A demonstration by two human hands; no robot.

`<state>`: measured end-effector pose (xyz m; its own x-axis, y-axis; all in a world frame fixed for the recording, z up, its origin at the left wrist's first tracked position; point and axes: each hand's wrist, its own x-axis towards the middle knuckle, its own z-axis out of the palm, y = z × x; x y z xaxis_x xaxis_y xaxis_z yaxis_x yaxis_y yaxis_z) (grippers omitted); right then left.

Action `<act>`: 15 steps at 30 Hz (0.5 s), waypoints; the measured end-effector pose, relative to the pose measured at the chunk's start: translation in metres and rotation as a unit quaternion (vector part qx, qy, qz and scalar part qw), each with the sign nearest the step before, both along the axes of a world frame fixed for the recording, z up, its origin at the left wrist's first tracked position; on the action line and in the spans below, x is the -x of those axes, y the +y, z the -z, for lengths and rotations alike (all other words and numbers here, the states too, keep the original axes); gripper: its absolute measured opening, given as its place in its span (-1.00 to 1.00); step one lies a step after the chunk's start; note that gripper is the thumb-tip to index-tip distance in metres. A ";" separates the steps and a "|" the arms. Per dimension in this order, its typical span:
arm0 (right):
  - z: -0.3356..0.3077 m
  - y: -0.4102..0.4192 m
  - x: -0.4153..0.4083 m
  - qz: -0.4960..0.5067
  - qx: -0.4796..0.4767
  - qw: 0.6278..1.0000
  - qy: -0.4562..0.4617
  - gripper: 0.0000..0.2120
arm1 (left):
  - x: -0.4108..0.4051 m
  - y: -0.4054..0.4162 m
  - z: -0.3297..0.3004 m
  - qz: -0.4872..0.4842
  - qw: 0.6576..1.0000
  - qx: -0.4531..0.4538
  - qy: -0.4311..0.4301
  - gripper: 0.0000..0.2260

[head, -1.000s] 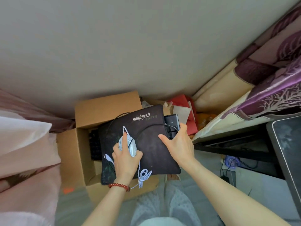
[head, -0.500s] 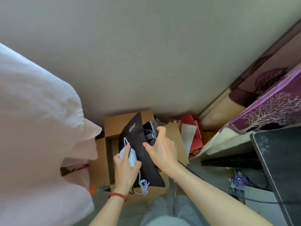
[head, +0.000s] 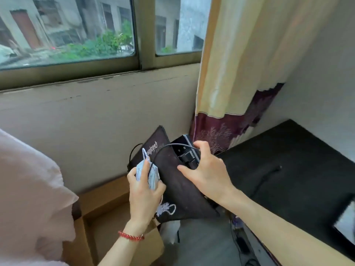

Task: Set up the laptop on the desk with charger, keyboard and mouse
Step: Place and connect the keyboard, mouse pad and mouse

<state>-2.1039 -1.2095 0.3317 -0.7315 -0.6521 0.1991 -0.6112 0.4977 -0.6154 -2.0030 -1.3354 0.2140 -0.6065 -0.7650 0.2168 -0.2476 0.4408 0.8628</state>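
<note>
A black mouse pad (head: 178,187) with white lettering and a black keyboard (head: 185,150) behind it are held tilted up in the air, between the box and the desk. My left hand (head: 143,191) presses a white patterned mouse (head: 148,172) with a coiled white cable against the pad's left side. My right hand (head: 205,171) grips the pad and the keyboard together at their right edge. A thin black cable (head: 163,150) loops over the pad. The black desk (head: 292,169) lies to the right, with a short dark cable (head: 267,175) on it.
An open cardboard box (head: 103,214) stands below my hands against the wall. A pink pillow or bedding (head: 28,189) fills the left. A cream and purple curtain (head: 236,77) hangs behind the desk's far corner. A window (head: 76,31) runs above the wall.
Both hands have lifted the pad, keyboard and mouse up out of the box and carried them right, toward the desk. My view has swung up from the floor to the window.
</note>
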 end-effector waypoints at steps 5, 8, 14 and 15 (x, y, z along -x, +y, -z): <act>-0.055 0.137 -0.006 0.131 0.095 0.987 -0.025 -0.43 | 0.037 0.098 -0.061 0.109 0.990 0.059 0.061 -0.32; -0.071 0.230 -0.027 0.213 0.151 0.965 -0.025 -0.47 | 0.047 0.176 -0.085 0.186 0.974 0.099 0.086 -0.29; -0.064 0.409 -0.089 0.373 0.258 0.891 -0.004 -0.49 | 0.031 0.349 -0.103 0.330 0.933 0.127 0.073 -0.27; -0.061 0.440 -0.102 0.399 0.266 0.878 -0.006 -0.49 | 0.027 0.380 -0.104 0.357 0.923 0.131 0.068 -0.28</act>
<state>-2.0017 -0.7695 0.3926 -0.9173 0.2504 0.3097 -0.1912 0.4052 -0.8940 -2.0297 -0.9554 0.3176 -0.8893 -0.0924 0.4478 0.2879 0.6476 0.7055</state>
